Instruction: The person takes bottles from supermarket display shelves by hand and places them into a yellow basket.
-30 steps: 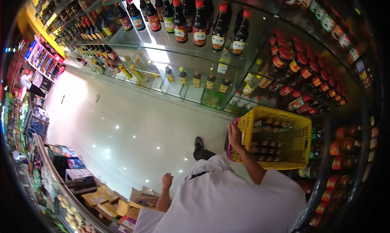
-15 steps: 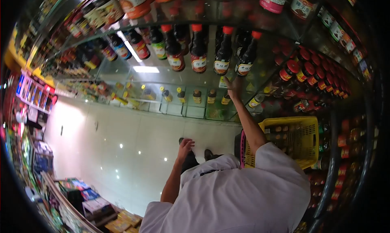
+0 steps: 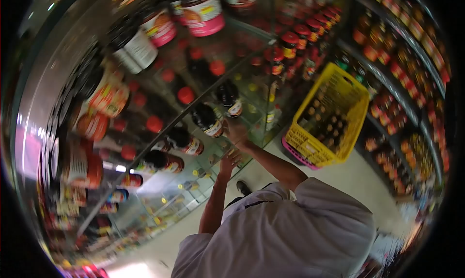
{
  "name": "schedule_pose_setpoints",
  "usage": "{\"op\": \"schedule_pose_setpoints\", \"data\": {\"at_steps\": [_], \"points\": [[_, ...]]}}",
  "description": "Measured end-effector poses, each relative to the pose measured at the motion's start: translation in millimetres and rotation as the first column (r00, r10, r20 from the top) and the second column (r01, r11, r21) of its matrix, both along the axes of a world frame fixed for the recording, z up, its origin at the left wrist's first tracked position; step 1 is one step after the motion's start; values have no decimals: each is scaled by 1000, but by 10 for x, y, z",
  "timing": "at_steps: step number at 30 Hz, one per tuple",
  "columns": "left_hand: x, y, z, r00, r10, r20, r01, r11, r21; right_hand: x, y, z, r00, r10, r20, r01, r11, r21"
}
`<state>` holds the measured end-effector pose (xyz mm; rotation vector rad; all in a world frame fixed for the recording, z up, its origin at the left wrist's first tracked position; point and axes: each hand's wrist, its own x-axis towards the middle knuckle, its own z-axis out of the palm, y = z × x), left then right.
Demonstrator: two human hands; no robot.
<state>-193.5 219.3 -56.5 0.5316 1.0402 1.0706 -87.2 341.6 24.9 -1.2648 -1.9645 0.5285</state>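
My right hand reaches up to the glass shelf, right beside the dark sauce bottles with red caps. Closest to it are one bottle on its left and another bottle just above. Its fingers are blurred and partly lost against the shelf, so I cannot tell whether they touch or grip a bottle. Just below, my left hand is raised near the shelf edge, fingers apart and holding nothing. More dark bottles stand along the same shelf to the left.
A yellow basket holding several dark bottles stands to my right on a pink one. Jars with pink labels fill the upper glass shelf. Red-lidded jars and racks of bottles line the right side.
The view has turned and come closer to the shelf. My left hand has risen from beside my leg to near my right hand. My right hand stays at the bottle shelf.
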Motion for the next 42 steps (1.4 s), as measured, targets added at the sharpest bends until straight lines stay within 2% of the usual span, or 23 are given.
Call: {"op": "schedule_pose_setpoints", "data": {"at_steps": [1,2,3,5,7,9,10,11,12,13,15,16,18,19,22,26,28,31,33,35,37,39,42], "points": [[-21,107,-34,996,36,77,-34,999,-39,35,-72,-4,987,32,-155,-15,994,106],[-109,186,-260,993,-16,117,20,999,-35,41,-130,-39,987,-28,-161,43,995,91],[-119,215,-284,991,-68,113,75,996,-52,38,-191,-85,984,-18,-178,16,1000,-11],[-113,289,-313,988,11,157,7,993,-115,102,-385,-177,976,-61,-209,36,991,-126],[-167,323,-515,988,14,152,15,982,-191,230,-562,-214,980,57,-191,-29,988,150],[-250,233,-831,983,-64,-170,79,993,85,428,-815,-13,976,19,-217,3,995,100],[-240,133,-749,981,-91,-169,103,993,62,525,-981,102,970,23,-242,-7,998,66],[-176,68,-536,998,38,-44,-46,980,-193,646,-1113,151,972,5,-236,9,998,56],[-92,56,-417,979,197,41,-159,882,-443,779,-1255,200,966,42,-256,-29,998,57],[-76,-60,-456,998,56,-8,-56,939,-340,928,-1379,263,958,84,-276,-69,996,63],[177,-313,-98,956,-188,-224,137,964,-226,1257,-1622,539,972,79,-221,-68,996,60],[332,-440,32,957,-189,-220,140,965,-221,1423,-1729,604,973,137,-184,-130,990,52],[665,-672,201,871,-356,-339,310,933,-184,1770,-1929,681,973,201,-113,-198,980,35],[808,-744,181,928,-298,-223,227,928,-296,1942,-2031,713,974,198,-109,-195,980,42],[1371,-975,167,938,-283,-200,200,914,-353,2515,-2313,773,994,104,-17,-104,995,0],[2191,-1109,153,894,-392,-215,316,895,-316,3334,-2622,1017,998,-7,62,7,1000,-1],[2634,-1067,112,753,-615,-234,563,786,-255,3668,-2805,1260,993,-65,95,64,998,11],[3291,-991,266,669,-728,-151,671,679,-298,4081,-3027,1516,968,-167,188,170,985,4],[3623,-984,356,632,-761,-150,708,645,-288,4292,-3156,1603,916,-325,235,309,946,101],[3911,-977,529,517,-829,-212,810,554,-194,4494,-3234,1737,902,-369,224,355,929,101],[4145,-952,685,498,-838,-223,832,534,-151,4686,-3263,1862,883,-415,219,401,910,104],[4366,-894,792,416,-885,-208,890,444,-108,4867,-3262,1952,848,-481,221,446,874,191],[4647,-842,806,429,-876,-221,887,455,-83,5134,-3224,1960,824,-509,250,479,861,173]]}}
